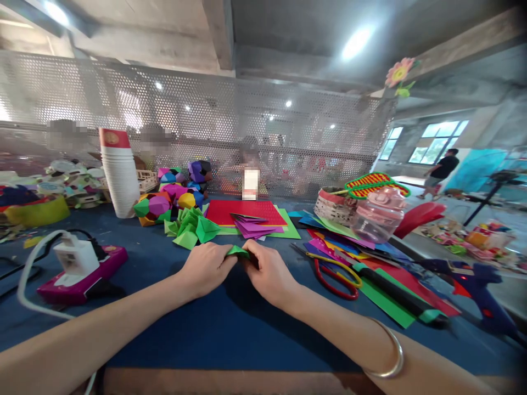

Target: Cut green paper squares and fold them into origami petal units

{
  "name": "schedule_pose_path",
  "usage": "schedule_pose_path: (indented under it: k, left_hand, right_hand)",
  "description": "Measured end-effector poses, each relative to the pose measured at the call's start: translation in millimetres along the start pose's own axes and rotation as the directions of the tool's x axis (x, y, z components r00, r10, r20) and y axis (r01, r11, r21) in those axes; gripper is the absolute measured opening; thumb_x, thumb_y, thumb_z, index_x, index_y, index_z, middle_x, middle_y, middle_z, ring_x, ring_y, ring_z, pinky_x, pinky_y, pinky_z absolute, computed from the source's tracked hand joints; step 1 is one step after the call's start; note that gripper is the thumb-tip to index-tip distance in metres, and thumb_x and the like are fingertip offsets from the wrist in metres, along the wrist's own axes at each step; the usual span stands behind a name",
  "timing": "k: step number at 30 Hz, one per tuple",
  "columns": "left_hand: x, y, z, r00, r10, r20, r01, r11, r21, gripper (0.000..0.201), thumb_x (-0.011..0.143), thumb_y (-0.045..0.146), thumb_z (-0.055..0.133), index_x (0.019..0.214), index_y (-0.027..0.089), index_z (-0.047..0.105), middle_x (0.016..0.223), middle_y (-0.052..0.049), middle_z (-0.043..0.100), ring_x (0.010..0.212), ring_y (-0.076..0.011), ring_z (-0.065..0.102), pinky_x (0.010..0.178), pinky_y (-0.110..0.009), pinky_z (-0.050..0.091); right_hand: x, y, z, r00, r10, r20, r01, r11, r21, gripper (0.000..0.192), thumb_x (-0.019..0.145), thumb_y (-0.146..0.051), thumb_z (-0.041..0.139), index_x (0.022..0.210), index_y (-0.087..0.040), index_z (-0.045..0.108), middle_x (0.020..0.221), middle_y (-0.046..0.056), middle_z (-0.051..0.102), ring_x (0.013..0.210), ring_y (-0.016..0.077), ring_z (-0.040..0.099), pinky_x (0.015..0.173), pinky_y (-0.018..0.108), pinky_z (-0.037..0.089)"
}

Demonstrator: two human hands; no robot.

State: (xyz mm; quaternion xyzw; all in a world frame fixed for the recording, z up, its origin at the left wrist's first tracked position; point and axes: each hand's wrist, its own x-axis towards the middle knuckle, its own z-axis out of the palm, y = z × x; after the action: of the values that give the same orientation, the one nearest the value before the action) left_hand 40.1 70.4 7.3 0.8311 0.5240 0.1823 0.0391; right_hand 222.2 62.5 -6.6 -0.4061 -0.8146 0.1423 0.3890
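Both forearms come in from the bottom edge and meet mid-table, wrists low over the blue tabletop (230, 329). The left hand (206, 269) and right hand (269, 271) are both pinched shut on one small green folded paper piece (237, 252), fingertips meeting on it, and it sits right between the two hands just above the table surface. There's a silver bangle (389, 359) on the right forearm.

Containers: at about 11 o'clock from the hands there's a tall stack of white paper cups (120, 175) with a red band on top; can't see inside it. At roughly 2 o'clock a woven basket (331, 206) stands upright with a clear pink-lidded bottle (376, 216) lying tilted just beside it; what's in the basket is hidden from here.

Other stuff: a heap of green folded pieces (191, 226) at 11 o'clock, close by, a red sheet stack (245, 212) with purple folds on it at 12, red-handled scissors (335, 274) at 3, and a blue glue gun (477, 288) farther out at 3. A pink power strip (80, 274) sits at 9 o'clock.
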Motion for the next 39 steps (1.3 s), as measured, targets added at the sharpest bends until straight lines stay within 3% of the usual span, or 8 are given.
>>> schedule_pose_path:
  k: [5, 9, 14, 23, 29, 35, 39]
  left_hand:
    - [2.3, 2.4, 0.5, 0.994, -0.073, 0.077, 0.071, 0.997, 0.02, 0.019, 0.105, 0.027, 0.054, 0.104, 0.015, 0.069, 0.099, -0.006, 0.073, 0.091, -0.022, 0.07, 0.083, -0.038, 0.056]
    - [2.3, 5.7, 1.0, 0.981, -0.122, 0.149, 0.121, 0.993, 0.016, 0.032, 0.101, 0.036, 0.065, 0.125, 0.015, 0.064, 0.122, -0.01, 0.067, 0.103, -0.0235, 0.069, 0.088, -0.044, 0.06]
    - [0.5, 9.8, 0.7, 0.965, -0.169, 0.2, 0.174, 0.985, -0.009, 0.032, 0.101, 0.035, 0.064, 0.126, 0.016, 0.064, 0.124, -0.01, 0.067, 0.105, -0.0249, 0.068, 0.089, -0.045, 0.06]
    - [7.1, 4.0, -3.4, 0.949, -0.22, 0.227, 0.242, 0.968, -0.074, 0.034, 0.1, 0.036, 0.065, 0.129, 0.016, 0.062, 0.128, -0.01, 0.065, 0.109, -0.0266, 0.067, 0.091, -0.046, 0.059]
    - [9.6, -0.6, -5.1, 0.941, -0.265, 0.21, 0.294, 0.949, -0.118, 0.035, 0.1, 0.035, 0.065, 0.129, 0.016, 0.062, 0.129, -0.01, 0.064, 0.109, -0.0265, 0.067, 0.091, -0.046, 0.059]
    - [9.6, -1.5, -1.0, 0.933, -0.292, 0.208, 0.333, 0.922, -0.199, 0.035, 0.1, 0.035, 0.065, 0.13, 0.016, 0.062, 0.13, -0.011, 0.064, 0.109, -0.0266, 0.067, 0.091, -0.047, 0.059]
    - [11.2, -4.3, 0.9, 0.921, -0.302, 0.246, 0.365, 0.889, -0.276, 0.035, 0.1, 0.036, 0.066, 0.129, 0.016, 0.062, 0.13, -0.01, 0.064, 0.109, -0.0273, 0.067, 0.091, -0.046, 0.059]
  right_hand:
    - [0.3, 2.8, 0.5, 1.0, -0.005, 0.003, 0.005, 1.0, -0.025, 0.015, 0.092, -0.016, 0.052, 0.079, -0.023, 0.046, 0.071, -0.003, 0.053, 0.063, 0.0147, 0.045, 0.06, 0.026, 0.03]
    - [-1.8, 0.6, 1.2, 0.999, -0.028, 0.015, 0.029, 0.997, -0.068, 0.017, 0.09, -0.014, 0.051, 0.078, -0.024, 0.041, 0.069, -0.003, 0.051, 0.062, 0.015, 0.044, 0.06, 0.027, 0.028]
    - [-5.3, -4.4, 3.5, 0.998, -0.06, 0.029, 0.063, 0.989, -0.136, 0.021, 0.084, -0.007, 0.051, 0.078, -0.024, 0.04, 0.071, -0.001, 0.051, 0.065, 0.0172, 0.049, 0.061, 0.029, 0.027]
    - [2.1, 5.8, 0.5, 0.999, 0.028, 0.036, -0.021, 0.984, -0.177, 0.011, 0.1, -0.013, 0.049, 0.098, -0.021, 0.056, 0.082, 0.003, 0.07, 0.073, 0.0201, 0.065, 0.064, 0.028, 0.035]
    - [5.5, 7.8, -4.4, 0.999, 0.049, -0.013, -0.05, 0.973, -0.224, 0.015, 0.098, -0.019, 0.057, 0.084, -0.022, 0.053, 0.075, 0.002, 0.066, 0.069, 0.0194, 0.06, 0.062, 0.028, 0.033]
    - [-1.9, -3.2, 2.3, 0.997, -0.075, 0.023, 0.079, 0.959, -0.274, 0.019, 0.091, -0.011, 0.054, 0.078, -0.023, 0.046, 0.075, 0.002, 0.059, 0.071, 0.0192, 0.054, 0.066, 0.03, 0.034]
    - [-2.7, -3.2, 1.9, 0.993, -0.11, 0.033, 0.115, 0.952, -0.283, 0.018, 0.094, -0.013, 0.051, 0.08, -0.023, 0.047, 0.08, 0.004, 0.061, 0.078, 0.0212, 0.055, 0.07, 0.031, 0.035]
